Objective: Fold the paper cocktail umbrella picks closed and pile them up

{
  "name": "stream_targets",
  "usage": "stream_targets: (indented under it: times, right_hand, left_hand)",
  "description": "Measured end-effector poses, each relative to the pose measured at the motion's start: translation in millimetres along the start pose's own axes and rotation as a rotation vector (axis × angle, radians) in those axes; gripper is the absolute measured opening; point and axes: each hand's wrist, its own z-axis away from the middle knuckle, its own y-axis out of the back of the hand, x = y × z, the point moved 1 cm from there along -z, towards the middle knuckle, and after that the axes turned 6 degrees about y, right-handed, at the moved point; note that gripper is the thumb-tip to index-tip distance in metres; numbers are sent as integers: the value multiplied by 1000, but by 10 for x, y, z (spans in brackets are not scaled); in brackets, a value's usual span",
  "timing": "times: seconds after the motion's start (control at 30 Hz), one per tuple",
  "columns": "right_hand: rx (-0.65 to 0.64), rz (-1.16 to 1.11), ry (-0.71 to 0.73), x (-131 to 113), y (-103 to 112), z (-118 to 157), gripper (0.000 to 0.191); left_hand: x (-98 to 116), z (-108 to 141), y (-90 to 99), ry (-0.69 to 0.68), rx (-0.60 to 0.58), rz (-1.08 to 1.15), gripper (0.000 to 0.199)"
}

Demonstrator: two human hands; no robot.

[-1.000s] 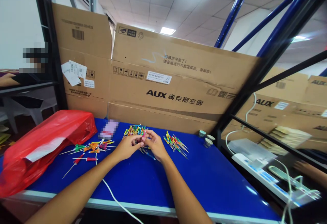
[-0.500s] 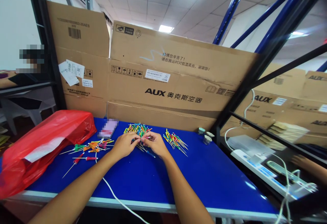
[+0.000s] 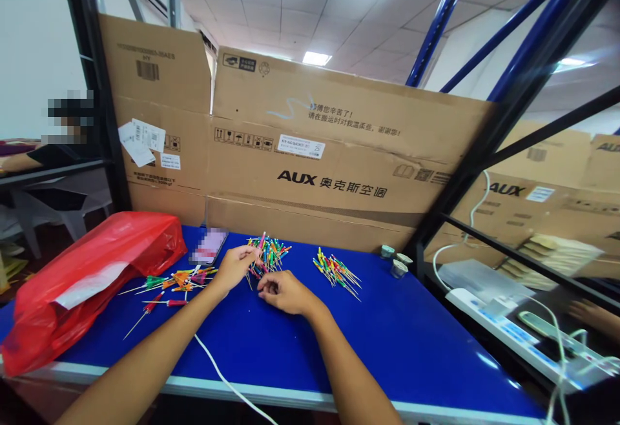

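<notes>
My left hand (image 3: 239,266) pinches a closed pink cocktail umbrella (image 3: 262,240), its tip pointing up at the near side of a heap of closed cocktail umbrellas (image 3: 277,254) in many colours. Just right of it, lower on the table, my right hand (image 3: 287,291) is curled, thumb against fingers; whatever it may hold is hidden. A smaller bunch of closed cocktail umbrellas (image 3: 336,271) lies to the right. Left of my left hand are several partly opened cocktail umbrellas (image 3: 181,279) in orange, green and pink, with two red ones (image 3: 154,304) nearer me.
A red plastic bag (image 3: 111,257) fills the table's left side, beside a phone (image 3: 209,246) with a white cable (image 3: 217,367). Three small tubs (image 3: 399,269) stand at the back right. Cardboard (image 3: 310,173) walls the back; beyond the right frame are a power strip (image 3: 513,331) and another person's hand (image 3: 588,314).
My hands have parted: the left has risen slightly with the pink umbrella, while the right has dropped down toward me. The view has shifted a little.
</notes>
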Motion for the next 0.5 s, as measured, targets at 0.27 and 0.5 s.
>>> stream_targets:
  times: [0.27, 0.5]
  right_hand:
    - [360, -39, 47, -11, 170, -45, 29]
    - [504, -9, -7, 106, 160, -82, 31]
  left_hand:
    - [-21, 26, -35, 97, -136, 14, 44]
    - [-52, 52, -114, 66, -305, -50, 42]
